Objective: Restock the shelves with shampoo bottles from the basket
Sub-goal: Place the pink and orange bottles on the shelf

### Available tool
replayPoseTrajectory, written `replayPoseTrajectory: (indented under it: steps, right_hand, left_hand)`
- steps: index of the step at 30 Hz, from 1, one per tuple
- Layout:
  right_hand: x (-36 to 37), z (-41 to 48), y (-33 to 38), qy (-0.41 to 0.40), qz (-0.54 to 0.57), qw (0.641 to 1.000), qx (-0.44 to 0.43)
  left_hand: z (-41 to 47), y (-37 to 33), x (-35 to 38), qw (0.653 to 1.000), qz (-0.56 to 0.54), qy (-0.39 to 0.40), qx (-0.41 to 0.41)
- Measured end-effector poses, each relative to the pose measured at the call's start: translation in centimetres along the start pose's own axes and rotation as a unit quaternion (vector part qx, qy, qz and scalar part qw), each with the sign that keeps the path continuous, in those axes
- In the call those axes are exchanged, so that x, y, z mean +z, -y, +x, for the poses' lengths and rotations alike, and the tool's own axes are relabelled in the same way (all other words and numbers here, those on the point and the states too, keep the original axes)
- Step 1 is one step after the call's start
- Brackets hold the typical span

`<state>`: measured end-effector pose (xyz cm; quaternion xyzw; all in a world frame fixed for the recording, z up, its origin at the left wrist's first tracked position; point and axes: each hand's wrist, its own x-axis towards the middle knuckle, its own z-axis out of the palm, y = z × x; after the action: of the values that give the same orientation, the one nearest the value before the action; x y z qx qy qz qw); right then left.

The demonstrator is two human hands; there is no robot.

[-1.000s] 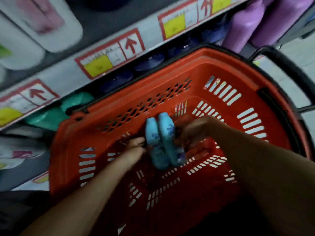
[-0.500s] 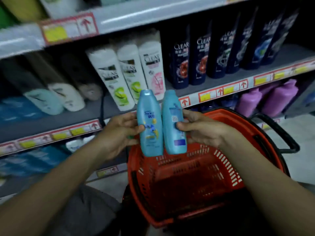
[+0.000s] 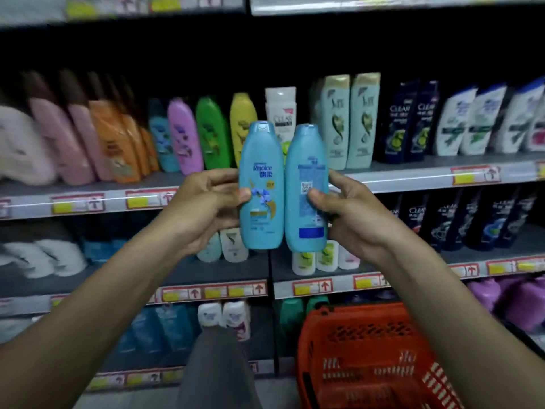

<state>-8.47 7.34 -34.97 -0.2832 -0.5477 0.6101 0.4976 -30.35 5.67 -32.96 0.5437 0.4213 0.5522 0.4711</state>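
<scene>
Two light blue shampoo bottles stand upright side by side in front of the shelves. My left hand (image 3: 203, 205) grips the left bottle (image 3: 261, 184), whose front label faces me. My right hand (image 3: 348, 214) grips the right bottle (image 3: 306, 190), which shows its back label. The two bottles touch each other. They are held level with the middle shelf (image 3: 413, 175), which carries rows of coloured bottles. The orange basket (image 3: 362, 358) sits low at the right, below my right arm; its inside is dark and I see no bottles in it.
Shelves full of shampoo fill the view: pink, orange, purple, green and yellow bottles (image 3: 182, 134) at the left, dark blue and white ones at the right. A dark vertical divider (image 3: 269, 290) splits the lower shelves. My grey trouser leg (image 3: 215, 370) is at the bottom centre.
Both hands have lifted the two blue bottles out of the basket and up to the height of the middle shelf. The view has tilted up from the basket to the shelves.
</scene>
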Motion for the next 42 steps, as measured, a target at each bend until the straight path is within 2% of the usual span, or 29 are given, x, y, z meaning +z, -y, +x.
replayPoseTrajectory:
  steps: [6, 13, 18, 24, 29, 37, 42]
  right_hand:
    - [6.5, 4.8, 0.6, 0.043, -0.001, 0.999, -0.016]
    - [12.4, 11.4, -2.6, 0.035, -0.067, 0.996, -0.042]
    - [16.9, 16.3, -3.4, -0.015, -0.084, 0.993, -0.084]
    - [19.4, 20.2, -3.6, -0.053, -0.121, 0.982, -0.137]
    - [19.6, 21.7, -4.8, -0.055, -0.159, 0.973, -0.156]
    - [19.7, 23.1, -5.8, -0.062, -0.176, 0.970, -0.153]
    - [19.9, 23.4, -5.8, -0.054, -0.213, 0.963, -0.154]
  left_hand:
    - [0.5, -1.6, -6.5, 0.997, 0.003, -0.069, 0.033]
    - [3.0, -1.1, -13.5, 0.986, 0.018, -0.147, 0.073]
    - [7.3, -1.6, -17.2, 0.972, 0.077, -0.188, 0.120]
    - [11.8, -0.5, -19.4, 0.960, 0.069, -0.231, 0.142]
    - [13.2, 0.9, -20.1, 0.960, 0.073, -0.236, 0.135]
    - [13.9, 1.2, -20.7, 0.965, 0.123, -0.189, 0.133]
    - [13.5, 1.6, -20.8, 0.935, 0.216, -0.230, 0.163]
